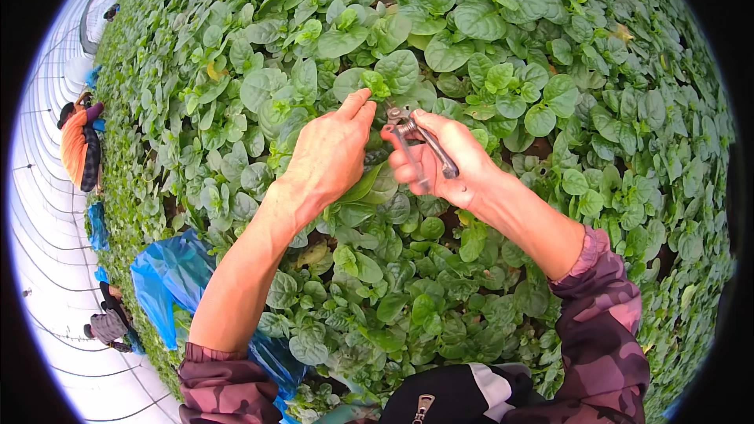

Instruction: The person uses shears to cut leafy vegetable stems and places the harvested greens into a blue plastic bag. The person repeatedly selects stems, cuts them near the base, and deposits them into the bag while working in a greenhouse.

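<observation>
In the head view, low leafy green plants [477, 20] spread before me. My right hand [442, 156] is closed round a pair of small pruning shears [406, 123] with red and dark handles and a coil spring; their tip points at a stem near a bright green shoot [375, 83]. Left of the shears, my left hand [336, 150] has its index fingertip at that shoot. Cut leafy sprigs [368, 185] show under its palm, seemingly held by its curled fingers, which are partly hidden.
A blue plastic bag [174, 271] lies among the plants by my left forearm. Two people, one in an orange top [75, 144] and one in a grey top [109, 328], are at the far left, near more blue bags [98, 227] and the greenhouse wall [47, 218].
</observation>
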`<state>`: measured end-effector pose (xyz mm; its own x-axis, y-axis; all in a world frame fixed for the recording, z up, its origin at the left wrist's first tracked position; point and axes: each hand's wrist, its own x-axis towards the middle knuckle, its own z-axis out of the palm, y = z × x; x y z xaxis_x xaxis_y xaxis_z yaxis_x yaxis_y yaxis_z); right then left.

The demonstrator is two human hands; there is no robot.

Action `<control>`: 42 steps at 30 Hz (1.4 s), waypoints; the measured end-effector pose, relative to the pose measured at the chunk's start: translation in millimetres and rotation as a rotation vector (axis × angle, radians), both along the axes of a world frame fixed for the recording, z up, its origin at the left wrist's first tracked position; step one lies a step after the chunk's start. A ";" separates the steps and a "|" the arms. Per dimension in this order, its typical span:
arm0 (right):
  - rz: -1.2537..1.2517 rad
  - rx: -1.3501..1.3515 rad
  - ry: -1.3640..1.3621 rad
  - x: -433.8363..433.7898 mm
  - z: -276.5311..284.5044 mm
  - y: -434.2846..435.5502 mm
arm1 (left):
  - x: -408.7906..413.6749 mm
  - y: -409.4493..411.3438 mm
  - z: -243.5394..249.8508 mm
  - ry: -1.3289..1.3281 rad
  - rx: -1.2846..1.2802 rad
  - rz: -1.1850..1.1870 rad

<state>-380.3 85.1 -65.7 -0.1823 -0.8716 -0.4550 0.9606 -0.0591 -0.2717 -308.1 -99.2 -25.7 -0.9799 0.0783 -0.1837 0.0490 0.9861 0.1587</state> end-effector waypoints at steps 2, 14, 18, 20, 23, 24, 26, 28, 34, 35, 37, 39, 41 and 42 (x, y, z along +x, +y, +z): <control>-0.043 0.116 0.048 7.3 5.4 1.9 | 5.9 -4.4 8.1 0.057 0.056 0.024; 0.173 0.041 0.276 52.6 23.8 106.5 | 146.9 4.8 133.1 -0.142 0.594 0.400; 0.486 0.010 0.370 55.2 25.9 88.7 | 133.3 34.5 89.9 -0.248 0.148 0.114; 0.574 0.066 0.419 56.0 25.3 75.9 | 124.0 33.8 63.9 -0.222 -0.078 0.021; 0.671 0.101 0.447 60.0 17.8 57.6 | 113.4 24.3 43.5 -0.291 -0.348 0.090; 0.690 0.106 0.457 60.3 18.2 51.8 | 114.0 18.5 38.1 -0.305 -0.405 0.086; 0.728 0.106 0.455 60.3 16.2 42.7 | 119.9 11.5 35.8 -0.172 -0.468 0.018; 0.703 0.113 0.441 61.7 10.7 34.0 | 123.2 10.7 35.8 -0.126 -0.513 -0.007; 0.677 0.165 0.457 70.0 -2.9 15.0 | 127.3 6.4 32.2 -0.048 -0.413 0.020; 0.644 0.156 0.478 70.7 -4.6 16.2 | 127.6 3.6 32.4 -0.027 -0.390 0.037; 0.576 0.136 0.520 71.9 -6.3 20.7 | 130.4 -8.2 34.5 0.016 -0.346 0.069; 0.560 0.122 0.457 69.0 7.8 29.2 | 135.2 -12.6 46.6 0.007 -0.323 0.117; 0.543 0.097 0.386 64.7 22.5 32.3 | 137.7 -18.0 47.3 0.130 -0.323 0.092; 0.510 0.097 0.403 61.5 22.9 30.8 | 133.8 -19.8 50.8 0.076 -0.287 0.108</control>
